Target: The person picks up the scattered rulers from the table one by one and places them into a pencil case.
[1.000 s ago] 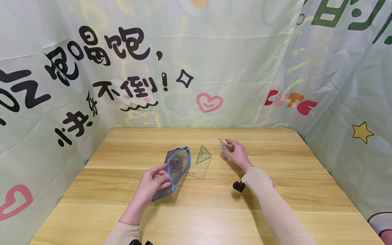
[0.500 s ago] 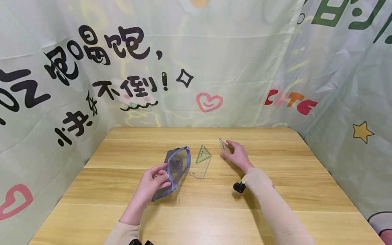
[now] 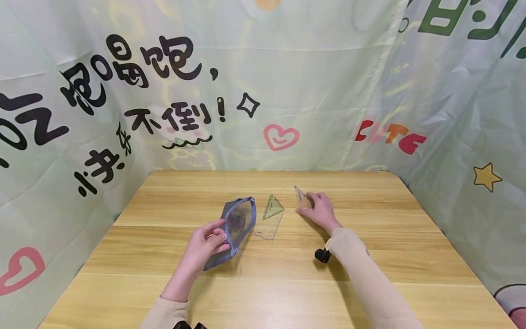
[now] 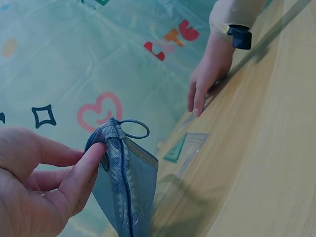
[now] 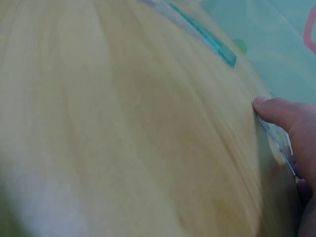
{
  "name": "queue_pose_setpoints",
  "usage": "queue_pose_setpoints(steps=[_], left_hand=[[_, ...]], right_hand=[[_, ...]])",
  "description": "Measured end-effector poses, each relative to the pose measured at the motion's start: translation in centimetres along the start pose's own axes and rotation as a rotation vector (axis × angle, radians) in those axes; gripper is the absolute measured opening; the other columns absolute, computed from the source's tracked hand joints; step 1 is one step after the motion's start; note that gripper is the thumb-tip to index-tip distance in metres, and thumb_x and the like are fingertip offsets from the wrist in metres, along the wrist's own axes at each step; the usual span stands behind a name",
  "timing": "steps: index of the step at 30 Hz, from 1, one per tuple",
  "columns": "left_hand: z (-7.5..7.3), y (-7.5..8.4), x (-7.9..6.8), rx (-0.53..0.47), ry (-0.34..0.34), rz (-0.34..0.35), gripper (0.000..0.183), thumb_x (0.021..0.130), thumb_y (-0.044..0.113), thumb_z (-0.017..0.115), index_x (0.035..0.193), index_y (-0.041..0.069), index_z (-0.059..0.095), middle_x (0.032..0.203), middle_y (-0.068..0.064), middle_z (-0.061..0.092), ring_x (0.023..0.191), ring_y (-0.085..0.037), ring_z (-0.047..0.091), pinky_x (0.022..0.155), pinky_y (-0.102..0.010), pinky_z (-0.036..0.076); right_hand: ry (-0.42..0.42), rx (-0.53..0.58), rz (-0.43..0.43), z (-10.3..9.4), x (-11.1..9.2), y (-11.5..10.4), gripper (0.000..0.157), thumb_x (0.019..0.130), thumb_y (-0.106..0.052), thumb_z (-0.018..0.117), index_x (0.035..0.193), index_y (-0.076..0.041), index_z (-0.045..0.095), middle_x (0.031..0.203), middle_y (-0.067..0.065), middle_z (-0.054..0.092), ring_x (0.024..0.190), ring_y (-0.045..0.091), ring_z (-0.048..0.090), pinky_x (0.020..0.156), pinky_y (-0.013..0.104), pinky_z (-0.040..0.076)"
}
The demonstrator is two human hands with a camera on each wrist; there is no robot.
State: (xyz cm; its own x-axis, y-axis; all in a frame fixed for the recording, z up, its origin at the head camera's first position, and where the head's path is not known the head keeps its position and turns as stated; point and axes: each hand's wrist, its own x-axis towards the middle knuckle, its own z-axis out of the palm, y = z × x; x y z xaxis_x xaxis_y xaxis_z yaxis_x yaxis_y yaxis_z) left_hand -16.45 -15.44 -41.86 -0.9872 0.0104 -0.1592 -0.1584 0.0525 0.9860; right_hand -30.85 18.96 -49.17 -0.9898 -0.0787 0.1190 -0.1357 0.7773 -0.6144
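My left hand [image 3: 207, 242] pinches the edge of a blue zip pouch [image 3: 219, 261], whose mouth gapes toward the right. In the left wrist view, thumb and fingers squeeze the pouch [image 4: 128, 182] near its pull loop [image 4: 136, 129]. A dark round shape [image 3: 236, 221] shows within the pouch's mouth; its kind is unclear. At the right, my right hand [image 3: 322, 212] holds a clear set square [image 3: 302, 198] at its edges, low over the table. The right wrist view shows the thumb [image 5: 281, 112] against the clear plastic; the other fingers are mostly hidden.
Between the hands lie a green set square [image 3: 273, 208] and a clear set square [image 3: 269, 228], close together on the wooden table [image 3: 287, 283]. Printed cloth [image 3: 320, 91] hangs behind the table and along both sides.
My right fingers have slid slightly down and right along the set square's edge, leaving more of it visible. The left hand and pouch stay put.
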Motion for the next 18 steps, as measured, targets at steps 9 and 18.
queue_pose_setpoints(steps=[9,18], left_hand=[[0.04,0.09,-0.18,0.004,-0.005,0.017,0.047,0.094,-0.006,0.055,0.14,-0.003,0.049,0.097,-0.005,0.05,0.083,-0.009,0.061,0.077,-0.022,0.064],[0.1,0.02,-0.18,0.007,0.001,0.01,0.047,0.093,-0.006,0.055,0.14,-0.003,0.05,0.096,-0.005,0.05,0.083,-0.01,0.062,0.076,-0.022,0.064]], right_hand=[[-0.016,0.012,0.009,-0.14,-0.36,0.56,0.072,0.087,-0.039,0.073,0.143,-0.002,0.048,0.136,0.026,0.042,0.125,0.042,0.04,0.105,0.058,0.042],[-0.012,-0.007,-0.017,-0.37,-0.67,0.73,0.07,0.087,-0.038,0.073,0.142,-0.002,0.05,0.121,0.023,0.048,0.105,0.034,0.044,0.083,0.043,0.043]])
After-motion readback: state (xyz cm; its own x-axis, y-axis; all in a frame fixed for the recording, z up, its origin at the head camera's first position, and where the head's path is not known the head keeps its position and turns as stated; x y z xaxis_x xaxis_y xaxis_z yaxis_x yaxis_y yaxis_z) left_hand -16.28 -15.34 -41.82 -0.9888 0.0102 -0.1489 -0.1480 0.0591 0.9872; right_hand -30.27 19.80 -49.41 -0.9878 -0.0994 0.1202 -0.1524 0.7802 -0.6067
